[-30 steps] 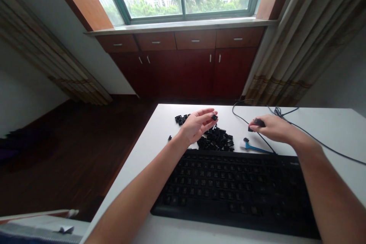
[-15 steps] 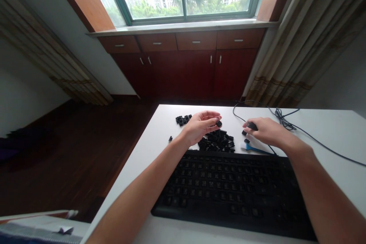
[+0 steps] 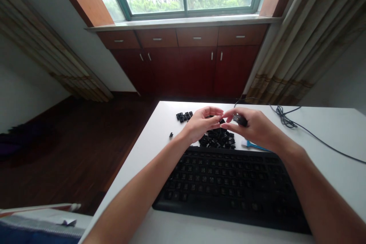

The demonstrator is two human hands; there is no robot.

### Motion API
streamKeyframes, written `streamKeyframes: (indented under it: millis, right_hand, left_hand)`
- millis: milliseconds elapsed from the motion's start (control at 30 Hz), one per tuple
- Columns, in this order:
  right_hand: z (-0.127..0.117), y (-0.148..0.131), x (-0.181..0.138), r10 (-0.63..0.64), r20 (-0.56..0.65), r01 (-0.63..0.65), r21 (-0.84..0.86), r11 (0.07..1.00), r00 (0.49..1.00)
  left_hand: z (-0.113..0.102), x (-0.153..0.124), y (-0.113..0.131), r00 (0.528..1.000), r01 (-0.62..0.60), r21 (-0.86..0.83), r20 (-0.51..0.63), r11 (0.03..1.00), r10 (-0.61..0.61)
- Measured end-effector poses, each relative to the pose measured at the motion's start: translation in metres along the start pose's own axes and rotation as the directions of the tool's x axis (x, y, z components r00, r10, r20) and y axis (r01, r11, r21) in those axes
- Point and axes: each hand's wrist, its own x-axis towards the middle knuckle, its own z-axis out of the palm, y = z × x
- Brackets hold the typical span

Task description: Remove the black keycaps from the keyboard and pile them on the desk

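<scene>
My left hand (image 3: 201, 122) is closed in a pinch on a small black keycap (image 3: 222, 121) over a heap of loose black keycaps (image 3: 217, 138). Reaching in from the right, my right hand (image 3: 251, 125) has its thumb and index fingertips at that same keycap. A dark rounded object (image 3: 240, 119), whose kind I cannot make out, is held within its curled fingers. Below both hands lies a black keyboard (image 3: 217, 183), many of its key positions without caps. Partly under my right hand is a blue brush (image 3: 256, 145) with pale bristles.
Several keycaps (image 3: 184, 116) form a small group at the back left of the white table (image 3: 143, 152), and a single keycap (image 3: 170, 135) lies nearer its left edge. A bundled black cable (image 3: 284, 116) runs across the right side. Wooden cabinets (image 3: 185, 70) stand beyond.
My right hand has moved left with the dark object, its fingertips now meeting the keycap in my left hand. My left hand has stayed nearly in place.
</scene>
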Motion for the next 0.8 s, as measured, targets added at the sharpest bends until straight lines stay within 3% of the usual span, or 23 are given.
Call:
streamKeyframes:
  millis: [333, 633, 800]
  right_hand:
    - [0.008, -0.002, -0.002, 0.022, -0.065, -0.023, -0.02, 1.0, 0.998]
    - [0.014, 0.0, -0.002, -0.029, -0.027, 0.03, 0.025, 0.999, 0.999]
    - [0.015, 0.001, -0.002, -0.042, -0.018, 0.042, 0.013, 0.999, 0.999]
  left_hand:
    - [0.011, -0.009, 0.017, 0.993, -0.111, 0.219, 0.067, 0.969, 0.098]
    - [-0.001, -0.011, 0.034, 0.992, -0.04, 0.424, 0.122, 0.905, -0.014]
    - [-0.01, -0.012, 0.04, 0.981, -0.083, 0.504, 0.195, 0.86, -0.02]
